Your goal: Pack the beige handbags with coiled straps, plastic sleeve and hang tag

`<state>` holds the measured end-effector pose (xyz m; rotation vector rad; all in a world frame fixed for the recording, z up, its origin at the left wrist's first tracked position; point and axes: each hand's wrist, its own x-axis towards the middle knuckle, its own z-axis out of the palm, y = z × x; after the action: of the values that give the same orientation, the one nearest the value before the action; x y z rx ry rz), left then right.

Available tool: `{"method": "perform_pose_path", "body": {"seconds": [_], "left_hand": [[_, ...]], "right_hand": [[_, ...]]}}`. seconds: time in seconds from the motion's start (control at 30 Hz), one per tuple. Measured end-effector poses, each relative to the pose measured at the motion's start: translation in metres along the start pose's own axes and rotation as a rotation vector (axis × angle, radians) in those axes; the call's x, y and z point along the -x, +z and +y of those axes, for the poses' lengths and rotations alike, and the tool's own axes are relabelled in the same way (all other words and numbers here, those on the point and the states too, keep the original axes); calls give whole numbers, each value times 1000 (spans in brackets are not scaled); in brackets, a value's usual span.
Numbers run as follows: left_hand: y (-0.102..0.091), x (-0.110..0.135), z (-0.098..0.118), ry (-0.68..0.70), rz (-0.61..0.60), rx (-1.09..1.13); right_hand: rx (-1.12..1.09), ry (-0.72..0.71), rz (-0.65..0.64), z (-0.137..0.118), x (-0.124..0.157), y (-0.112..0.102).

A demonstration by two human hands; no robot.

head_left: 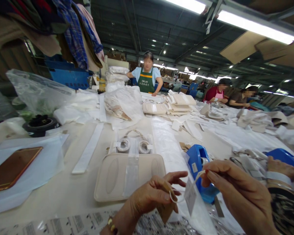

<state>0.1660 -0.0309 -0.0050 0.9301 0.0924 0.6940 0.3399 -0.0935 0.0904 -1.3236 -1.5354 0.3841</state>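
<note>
My left hand (147, 197) is closed on a brown hang tag (167, 212), with a loop of white string (172, 196) by its thumb. Between finger and thumb, my right hand (240, 189) pinches the upper end of the white string. A white hang tag (191, 197) dangles on it between my hands. Just behind my left hand lies a cream bag (105, 182), flat on the table, with a clear strip across its middle. Two coiled straps (123, 145) in white wraps rest at its far edge.
A blue tape dispenser (197, 156) stands behind my hands. At right, another person's hand (280, 168) reaches near a second blue dispenser (284, 156). A phone (14, 166) lies on paper at left. Stacked cream pieces (180, 99) and plastic wrapping (123, 101) lie farther back. A co-worker (147, 76) stands opposite.
</note>
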Motion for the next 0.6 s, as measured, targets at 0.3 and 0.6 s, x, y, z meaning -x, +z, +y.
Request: {"method": "perform_pose_path", "body": {"seconds": [0.3,0.6], "left_hand": [[14,4,-10,-122,-15,110],[16,11,-15,-82,21,150]], "right_hand": [[-46,-7,-20,3,-2,-5],[-67,16,27,2,-3,-4]]}}
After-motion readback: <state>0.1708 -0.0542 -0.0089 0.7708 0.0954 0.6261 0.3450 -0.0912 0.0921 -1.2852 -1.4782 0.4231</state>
